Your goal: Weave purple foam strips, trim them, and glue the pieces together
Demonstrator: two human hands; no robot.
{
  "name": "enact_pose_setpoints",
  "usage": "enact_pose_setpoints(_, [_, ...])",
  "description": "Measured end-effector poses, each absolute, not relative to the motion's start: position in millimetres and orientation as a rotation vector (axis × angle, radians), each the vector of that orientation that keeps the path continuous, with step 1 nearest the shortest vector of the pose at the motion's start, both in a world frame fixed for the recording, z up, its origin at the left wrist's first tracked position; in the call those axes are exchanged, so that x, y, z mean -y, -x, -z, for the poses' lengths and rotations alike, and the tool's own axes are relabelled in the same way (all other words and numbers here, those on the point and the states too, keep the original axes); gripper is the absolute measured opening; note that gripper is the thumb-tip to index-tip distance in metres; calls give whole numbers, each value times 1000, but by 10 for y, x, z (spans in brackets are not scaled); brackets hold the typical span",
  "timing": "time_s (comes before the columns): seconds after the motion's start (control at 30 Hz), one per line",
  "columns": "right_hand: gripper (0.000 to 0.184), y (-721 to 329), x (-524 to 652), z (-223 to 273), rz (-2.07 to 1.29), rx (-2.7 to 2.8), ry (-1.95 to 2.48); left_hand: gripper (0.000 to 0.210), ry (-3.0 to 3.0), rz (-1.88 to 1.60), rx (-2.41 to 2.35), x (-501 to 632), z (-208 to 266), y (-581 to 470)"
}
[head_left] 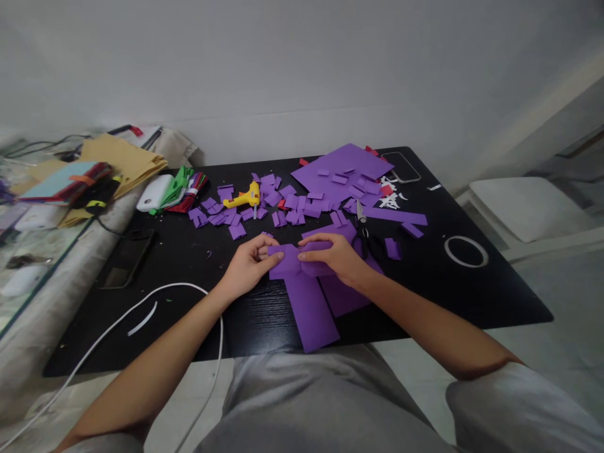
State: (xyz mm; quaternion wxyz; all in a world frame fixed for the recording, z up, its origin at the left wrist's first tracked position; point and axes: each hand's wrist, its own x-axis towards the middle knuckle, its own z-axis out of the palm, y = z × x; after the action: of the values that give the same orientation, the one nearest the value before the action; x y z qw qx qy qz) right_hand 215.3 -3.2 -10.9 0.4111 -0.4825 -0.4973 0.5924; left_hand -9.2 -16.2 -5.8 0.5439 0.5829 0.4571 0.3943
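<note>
Taking the purple paper in my hands as the clock's centre, a dark phone (pixel 120 267) lies at 9 o'clock on the black tabletop (pixel 255 314). My left hand (pixel 245 267) has its grip closed on the left end of the folded purple paper (pixel 285 268), thumb laid flat on top, fingers curled behind; that forearm runs off toward 8 o'clock. The yellow glue gun (pixel 243 197) rests among purple pieces toward 11. Near 6, a long purple strip (pixel 311 311) reaches the tabletop's near edge; I cannot tell whether it joins the paper. My right hand (pixel 340 257) pinches the paper's middle, thumb and forefinger nearly together, wrist bent slightly, forearm toward 4. Beyond it lie scissors (pixel 361 214) at 2 and a white ring (pixel 447 251) at 3.
</note>
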Motion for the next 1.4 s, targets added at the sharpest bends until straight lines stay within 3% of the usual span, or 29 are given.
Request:
enact_pose_setpoints(0.57, [17,-2121,74,111,-1484,1272,1126,24,-1430,-965,-1074,170,3,79])
enact_pose_setpoints(0.97, [16,-2158,62,78,-1483,1331,1077,14,-1528,-1051,-1094,160,-47,97])
enact_pose_setpoints(1.27, [36,-2219,13,-21,-1876,1208,1004,13,-1564,-1056,-1113,156,-40,136])
enact_pose_setpoints(1.4, [31,-2260,-39,-15,-1994,1251,1040,15,-1595,-1045,-1085,158,-29,137])
